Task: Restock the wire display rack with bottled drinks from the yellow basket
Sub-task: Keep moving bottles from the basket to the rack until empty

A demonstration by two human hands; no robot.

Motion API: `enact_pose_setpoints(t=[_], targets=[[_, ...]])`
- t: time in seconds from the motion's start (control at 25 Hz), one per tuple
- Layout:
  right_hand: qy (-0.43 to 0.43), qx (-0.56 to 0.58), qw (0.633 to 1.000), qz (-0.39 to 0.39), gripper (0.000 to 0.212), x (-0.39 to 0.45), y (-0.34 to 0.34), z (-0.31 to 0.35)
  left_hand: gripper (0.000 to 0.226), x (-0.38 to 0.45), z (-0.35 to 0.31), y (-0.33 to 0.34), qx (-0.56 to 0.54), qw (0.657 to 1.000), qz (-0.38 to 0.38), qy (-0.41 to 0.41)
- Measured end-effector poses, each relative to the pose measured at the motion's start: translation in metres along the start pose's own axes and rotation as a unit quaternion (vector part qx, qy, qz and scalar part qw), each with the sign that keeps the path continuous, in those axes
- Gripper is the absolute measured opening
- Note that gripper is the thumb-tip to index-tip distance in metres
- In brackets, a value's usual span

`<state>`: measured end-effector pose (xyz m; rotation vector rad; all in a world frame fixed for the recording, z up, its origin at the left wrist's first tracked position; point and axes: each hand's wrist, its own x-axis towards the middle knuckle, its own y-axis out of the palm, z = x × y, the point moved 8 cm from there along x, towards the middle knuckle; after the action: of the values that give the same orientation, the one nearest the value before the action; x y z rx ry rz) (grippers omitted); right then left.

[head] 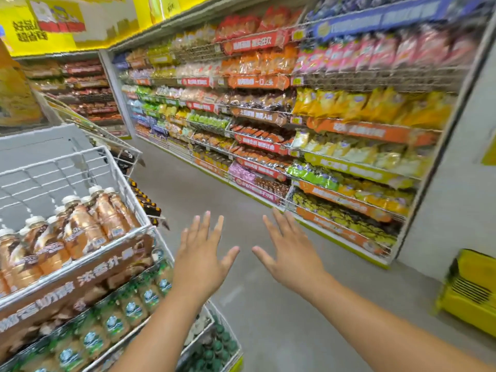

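To the left of the left hand, the wire display rack [112, 167] is seen, its upper tier holding brown-labelled bottled drinks [80, 226] with white caps; green-labelled bottles [134, 307] are observed below. Brand text on these labels is blurred and cannot be read. The left hand [201, 260] and right hand [288, 253] are held spread, palms down, gripping nothing. Far right of the right hand, the yellow basket [472, 294] is noted on the floor. Shelf signage beyond is illegible.
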<state>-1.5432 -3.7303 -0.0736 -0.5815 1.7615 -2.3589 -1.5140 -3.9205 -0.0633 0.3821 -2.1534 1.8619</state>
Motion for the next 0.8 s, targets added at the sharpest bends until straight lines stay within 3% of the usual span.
enact_pose_setpoints(t=[0.36,0.56,0.8], targets=[[0.239,-0.102,0.965,-0.044,0.081,-0.182,-0.087,-0.186,0.087,-0.028,-0.228,0.042,-0.096,0.969,0.041,0.223],[0.327,-0.110,0.935,-0.075,0.085,-0.289,-0.125,-0.265,0.088,-0.066,-0.362,0.049,-0.124,0.942,0.075,0.303],[0.406,-0.101,0.902,-0.107,0.104,-0.449,-0.172,-0.392,0.086,-0.142,-0.562,0.057,-0.167,0.894,0.079,0.408]])
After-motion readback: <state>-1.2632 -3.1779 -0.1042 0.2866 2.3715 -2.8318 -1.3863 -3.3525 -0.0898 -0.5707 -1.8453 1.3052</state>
